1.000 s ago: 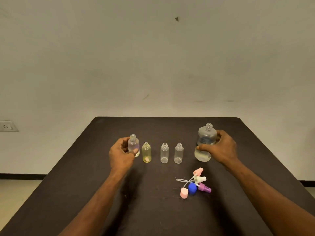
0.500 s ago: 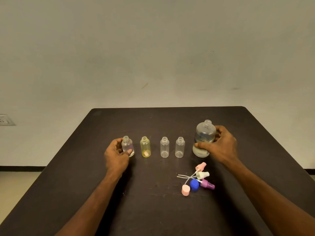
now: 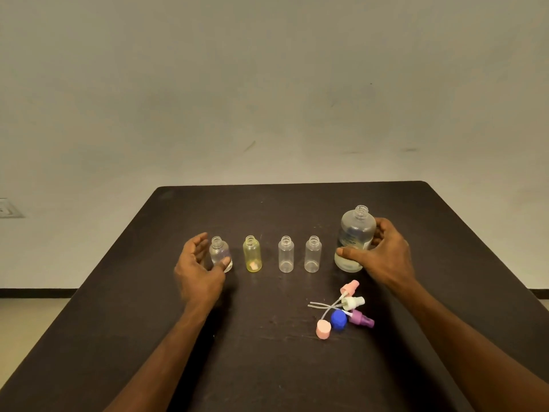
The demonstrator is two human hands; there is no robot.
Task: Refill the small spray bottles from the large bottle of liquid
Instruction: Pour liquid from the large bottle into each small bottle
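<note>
Uncapped small bottles stand in a row on the dark table (image 3: 267,367): a clear one with some liquid (image 3: 220,253), a yellow one (image 3: 252,254), and two clear ones (image 3: 286,254) (image 3: 313,254). My left hand (image 3: 197,270) is beside the leftmost bottle with fingers spread apart; its thumb tip sits at the bottle's lower side. At the right end stands the large clear bottle (image 3: 355,233), uncapped, with liquid low inside. My right hand (image 3: 381,254) is wrapped around it.
A loose pile of spray heads and caps lies in front of the row: pink spray head (image 3: 350,286), white spray head (image 3: 353,302), purple spray head (image 3: 361,319), blue cap (image 3: 338,320), pink cap (image 3: 323,329). A wall socket (image 3: 9,208) is far left.
My left hand has set the leftmost small bottle down and opened away from it. My right hand has stayed on the large bottle, which stands on the table.
</note>
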